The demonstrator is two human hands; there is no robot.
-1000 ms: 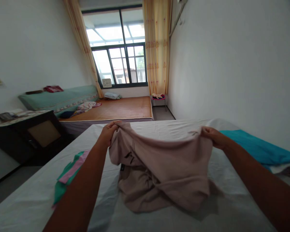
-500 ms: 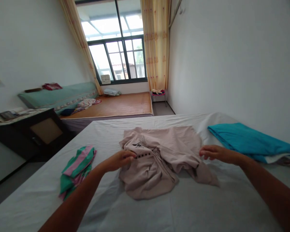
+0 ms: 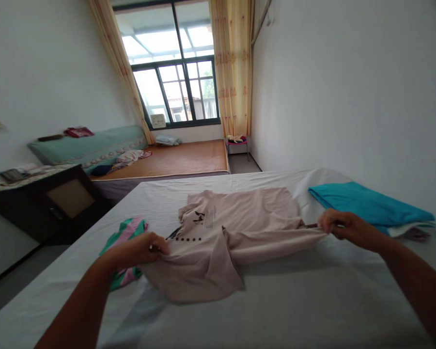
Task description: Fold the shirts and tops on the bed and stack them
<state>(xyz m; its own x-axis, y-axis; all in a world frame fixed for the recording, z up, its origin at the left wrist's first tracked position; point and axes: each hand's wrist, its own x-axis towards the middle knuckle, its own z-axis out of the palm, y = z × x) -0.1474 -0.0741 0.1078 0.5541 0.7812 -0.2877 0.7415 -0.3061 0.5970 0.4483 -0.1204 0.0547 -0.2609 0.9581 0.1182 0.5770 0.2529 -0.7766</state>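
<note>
Clearly, a shirt stretched between two hands

The pinkish shirt (image 3: 236,218) lies rumpled on the white sheet (image 3: 276,310), its near part pulled sideways. The left hand (image 3: 143,248) pinches cloth near the dark dots, fingers closed; the right hand (image 3: 339,226) grips the opposite end, probably so the fabric between stays taut. The striped cloth (image 3: 125,231) sits partly behind the left hand; the folded blue cloth (image 3: 366,201) lies beyond the right, seemingly out of the way.

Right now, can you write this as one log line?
left hand: holds pink shirt | right hand: holds its opposite side | shirt: rumpled, on white sheet
</note>
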